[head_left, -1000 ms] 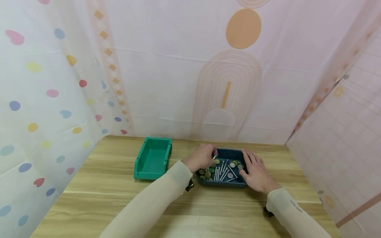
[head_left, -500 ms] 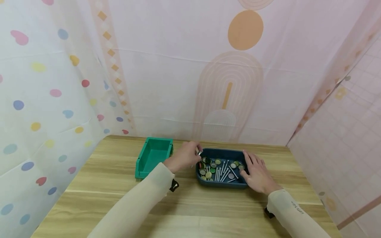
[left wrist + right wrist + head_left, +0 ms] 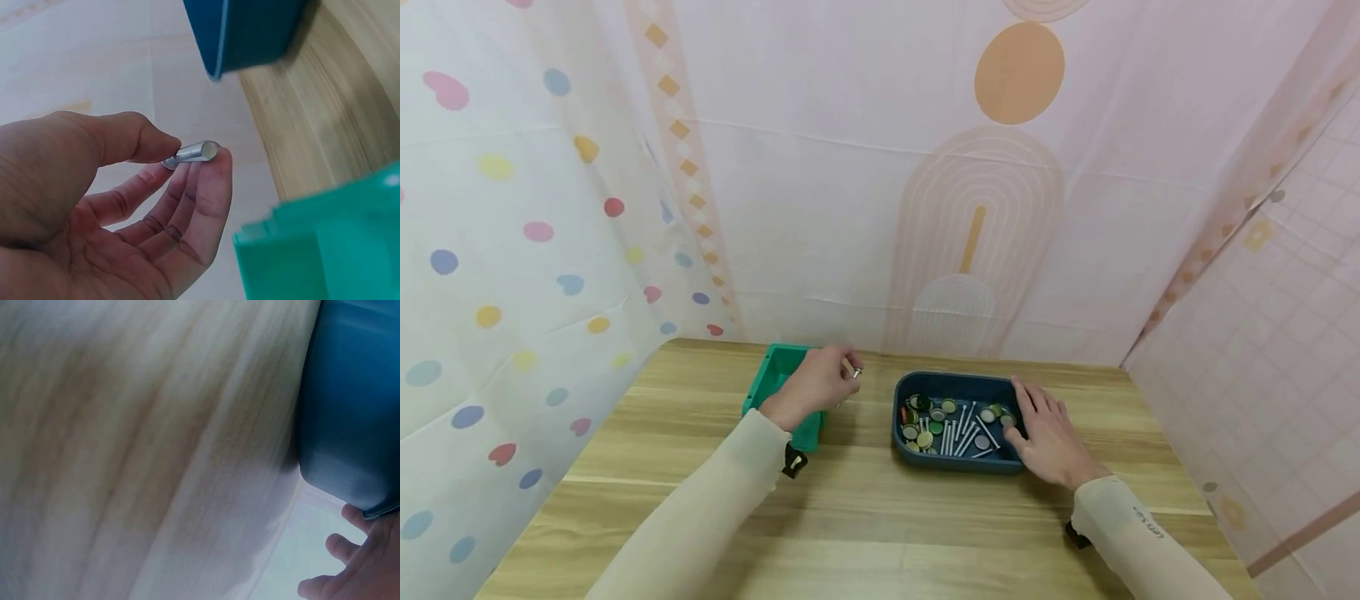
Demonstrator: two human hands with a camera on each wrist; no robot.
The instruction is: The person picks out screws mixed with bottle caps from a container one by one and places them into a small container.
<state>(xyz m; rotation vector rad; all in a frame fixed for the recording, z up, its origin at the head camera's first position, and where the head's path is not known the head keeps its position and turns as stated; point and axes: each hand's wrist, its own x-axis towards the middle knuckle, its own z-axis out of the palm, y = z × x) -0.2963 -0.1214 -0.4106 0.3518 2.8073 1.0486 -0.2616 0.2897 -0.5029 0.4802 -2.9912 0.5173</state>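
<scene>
My left hand (image 3: 815, 381) pinches a small silver bolt (image 3: 194, 152) between thumb and fingertips. It is raised over the right side of the green bin (image 3: 766, 379), hiding part of it; the bolt sticks out just right of the bin in the head view. My right hand (image 3: 1051, 442) rests on the right end of the dark blue tray (image 3: 958, 467), fingers extended along the rim and thumb at its inner side. Inside the tray lie several silver bolts (image 3: 967, 439), mostly toward the middle, and several bottle caps (image 3: 926, 440), mostly to the left.
Both containers stand near the back of a wooden table (image 3: 880, 533), with a gap between them. A patterned cloth (image 3: 820, 208) hangs right behind the table's back edge and along both sides. The green bin has a lowered front.
My left hand has carried the bolt out of the blue tray and leftward to the green bin. The right hand has stayed at the tray's right end.
</scene>
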